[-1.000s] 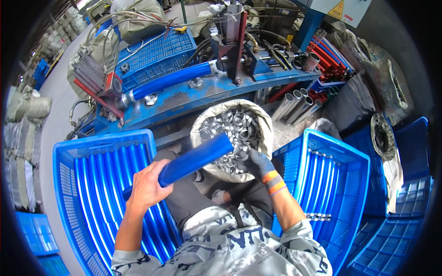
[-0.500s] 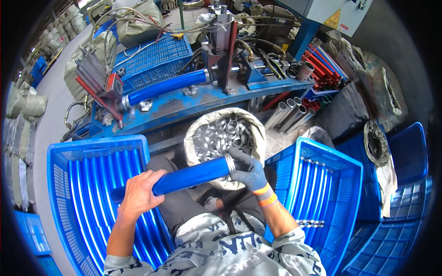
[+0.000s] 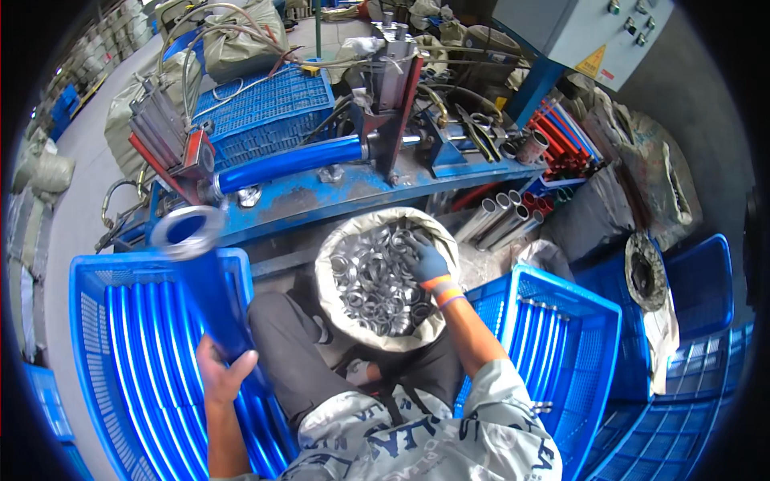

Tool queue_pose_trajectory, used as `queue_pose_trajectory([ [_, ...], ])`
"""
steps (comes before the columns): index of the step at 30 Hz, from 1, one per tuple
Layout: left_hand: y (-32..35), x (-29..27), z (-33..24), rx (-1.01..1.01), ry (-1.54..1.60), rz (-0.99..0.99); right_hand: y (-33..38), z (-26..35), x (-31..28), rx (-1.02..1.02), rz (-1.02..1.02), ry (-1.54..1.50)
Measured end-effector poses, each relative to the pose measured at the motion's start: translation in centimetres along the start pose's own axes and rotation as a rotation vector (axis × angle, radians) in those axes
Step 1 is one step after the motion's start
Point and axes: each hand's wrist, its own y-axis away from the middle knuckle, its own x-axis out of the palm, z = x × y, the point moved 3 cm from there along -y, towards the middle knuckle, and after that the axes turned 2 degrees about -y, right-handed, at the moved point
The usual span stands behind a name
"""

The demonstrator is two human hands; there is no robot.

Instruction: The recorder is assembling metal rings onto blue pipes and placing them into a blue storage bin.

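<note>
My bare left hand (image 3: 224, 373) grips a blue metal tube (image 3: 210, 297) near its lower end. The tube stands tilted over the left crate, its upper end blurred, with a silver flanged ring (image 3: 188, 232) on it. My right hand (image 3: 427, 263), in a grey-blue glove with an orange cuff, reaches into a white sack (image 3: 327, 309) among many loose silver metal rings (image 3: 373, 280). Its fingertips blend into the rings, so what they hold cannot be made out. Blue tubes (image 3: 152, 345) fill the left blue crate (image 3: 80, 321).
Ahead, a blue bench machine (image 3: 281, 208) holds another blue tube (image 3: 293, 164) lengthwise. A right-hand crate (image 3: 593, 353) contains tubes with silver ends (image 3: 533, 337). Bare silver pipes (image 3: 497, 216) lean below the bench. A grey control box (image 3: 581, 36) hangs at upper right.
My right hand has left the tube's end and gone into the sack of rings. My left hand has swung the tube left, from nearly level to upright, ringed end up.
</note>
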Motion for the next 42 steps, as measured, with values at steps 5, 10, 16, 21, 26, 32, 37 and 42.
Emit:
queue_pose_trajectory([
  [5, -0.9, 1.8, -0.6, 0.064, 0.336, -0.134, -5.0, -4.5, 5.5, -0.133, -0.02, 0.627],
  [10, -1.9, 3.9, 3.1, 0.009, 0.671, -0.229, -3.2, -2.1, 4.3, -0.184, -0.071, 0.132],
  [16, -2.8, 10.6, 6.2, -0.182, 0.869, -0.254, 4.7, 12.5, -2.1, -0.229, 0.235, -0.311],
  [21, -4.2, 14.1, 3.7, -0.183, 0.863, -0.149, 9.2, 17.8, -8.0, -0.028, 0.329, -1.078],
  [26, -2.5, 13.0, 2.7, -0.156, 0.875, -0.171, 11.7, 18.0, -6.3, 0.087, 0.309, -1.467],
  [32, -1.5, 12.3, 1.5, -0.118, 0.802, -0.17, 12.9, 19.2, -6.9, 0.151, 0.298, -1.315],
  [37, -2.6, 12.1, 3.4, -0.119, 0.887, -0.155, 11.6, 20.5, -7.6, 0.211, 0.308, -1.193],
  [42, -3.4, 9.2, 4.0, -0.145, 1.09, -0.216, 3.4, 23.6, -9.6, 0.023, 0.31, -1.059],
])
